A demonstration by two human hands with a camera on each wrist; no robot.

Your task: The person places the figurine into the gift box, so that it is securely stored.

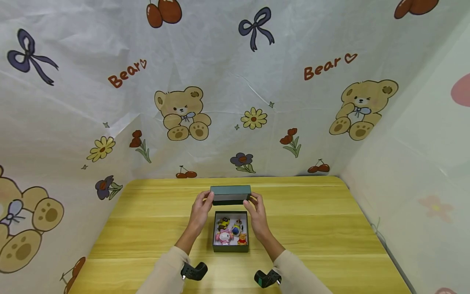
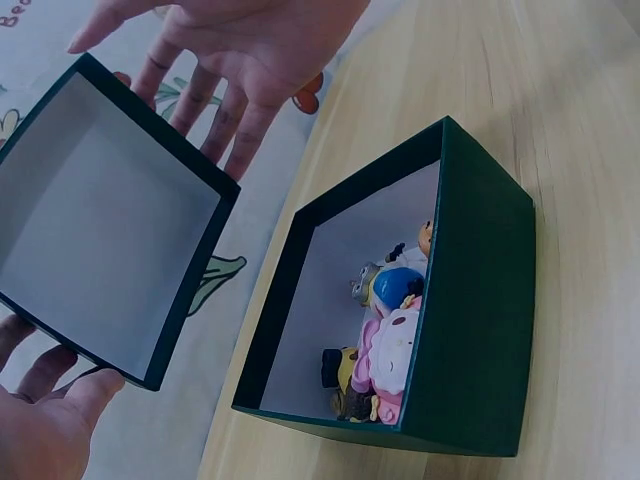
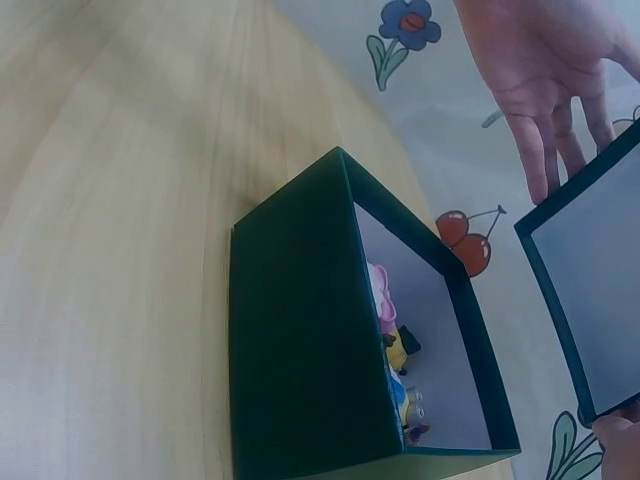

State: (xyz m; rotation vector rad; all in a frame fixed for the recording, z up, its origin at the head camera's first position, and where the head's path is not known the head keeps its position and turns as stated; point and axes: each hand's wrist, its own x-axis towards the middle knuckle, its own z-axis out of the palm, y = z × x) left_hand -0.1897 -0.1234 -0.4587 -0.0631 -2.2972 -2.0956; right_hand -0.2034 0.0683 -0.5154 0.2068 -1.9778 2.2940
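A dark green box lid (image 1: 230, 190) is held up off the table, its pale inside (image 2: 110, 210) visible from below. At its left end my left hand (image 1: 200, 211) grips the edge with thumb and fingers. My right hand (image 1: 258, 215) holds the opposite end the same way. Beneath and nearer to me stands the green box (image 1: 231, 248), uncovered on the table. Inside lie small toy figures: a pink-and-white one (image 1: 224, 237), a yellow one with dark parts (image 1: 223, 223), a blue-and-yellow one (image 1: 236, 228) and an orange bear in red (image 1: 242, 239).
The wooden table (image 1: 312, 228) extends on both sides of the box. Behind it hangs a white cloth (image 1: 224, 73) printed with bears, bows and flowers. A thin cable (image 1: 383, 241) runs along the table's right edge.
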